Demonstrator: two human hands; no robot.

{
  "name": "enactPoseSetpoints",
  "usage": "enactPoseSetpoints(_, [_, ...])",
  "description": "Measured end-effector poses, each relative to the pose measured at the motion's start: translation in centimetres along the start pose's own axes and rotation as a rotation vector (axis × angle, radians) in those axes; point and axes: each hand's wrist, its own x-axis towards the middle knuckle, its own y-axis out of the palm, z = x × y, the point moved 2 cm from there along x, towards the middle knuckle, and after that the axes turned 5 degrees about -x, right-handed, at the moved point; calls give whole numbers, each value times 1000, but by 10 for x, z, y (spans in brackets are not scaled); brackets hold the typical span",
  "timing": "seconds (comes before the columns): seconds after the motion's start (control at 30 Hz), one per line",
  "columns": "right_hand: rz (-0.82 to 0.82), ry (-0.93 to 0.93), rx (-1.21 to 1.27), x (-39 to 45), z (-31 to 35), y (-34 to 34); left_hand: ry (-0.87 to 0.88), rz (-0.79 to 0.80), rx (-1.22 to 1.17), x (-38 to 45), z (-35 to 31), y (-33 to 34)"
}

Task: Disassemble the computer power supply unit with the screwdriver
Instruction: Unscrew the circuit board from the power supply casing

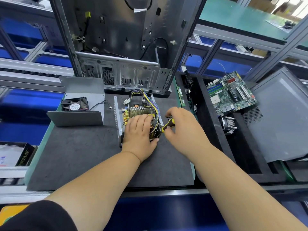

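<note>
The power supply unit [133, 110] lies open-topped on the dark mat, its circuit board, heatsink fins and bundle of coloured wires [146, 100] exposed. My left hand [139, 130] lies flat on the board's near half, fingers spread over it and thumb hooked on the near right corner. My right hand [181, 125] grips the yellow and black screwdriver [168, 125], whose tip points left into the unit's right side wall. The tip itself is hidden behind the wall.
The removed metal cover [80, 104] with its black fan [75, 105] lies at the left. An upright empty computer case [120, 47] stands behind. On the black tray at the right lie a green motherboard [231, 94], a heatsink [229, 124] and a grey side panel [281, 117].
</note>
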Motion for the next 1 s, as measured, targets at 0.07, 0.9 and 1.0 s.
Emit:
enactPoseSetpoints(0.07, [20, 7, -23, -1, 0, 0, -1, 4, -1, 0, 0, 0])
enactPoseSetpoints(0.9, [-104, 75, 336, -30, -37, -30, -56, 96, -159, -15, -20, -40])
enactPoseSetpoints(1.0, [-100, 62, 330, -33, -42, -25, -65, 142, -67, -20, -25, -37])
